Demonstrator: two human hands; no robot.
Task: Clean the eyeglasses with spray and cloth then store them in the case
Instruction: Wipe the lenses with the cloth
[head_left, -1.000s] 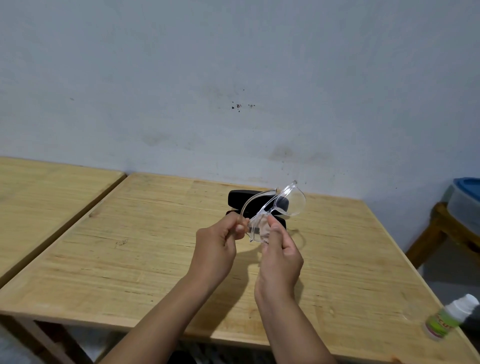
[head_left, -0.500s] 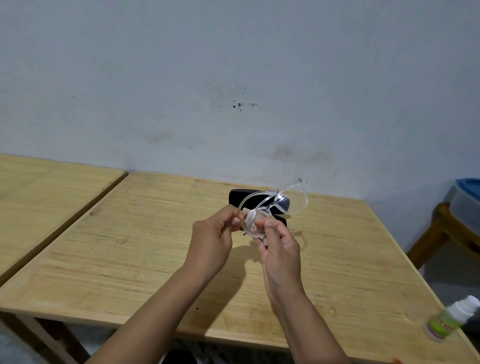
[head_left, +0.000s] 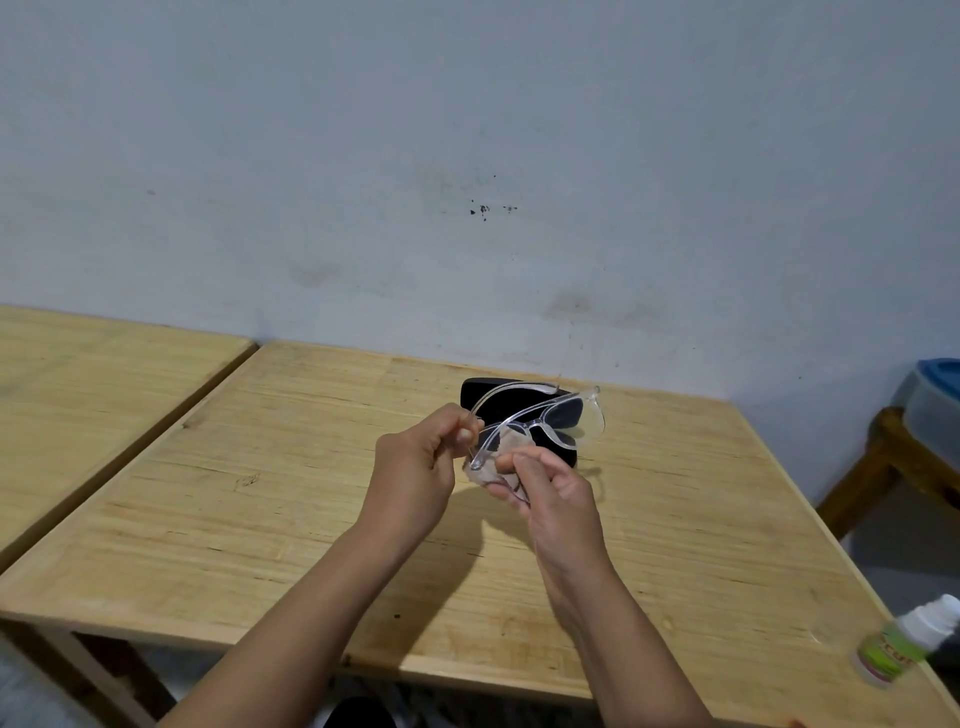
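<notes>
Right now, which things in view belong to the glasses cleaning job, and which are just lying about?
Job:
clear eyeglasses, held in both hands
cloth, in the right hand
left hand
black case, behind the hands
spray bottle, table's near right corner

Lying about:
second table
blue-lidded container, on a wooden stand

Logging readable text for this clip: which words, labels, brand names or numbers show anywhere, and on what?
Spray bottle, lying at the table's right front corner: green label with red lettering, too blurred and cut off to read.
Black case: no text visible.
Clear eyeglasses: no markings visible.
</notes>
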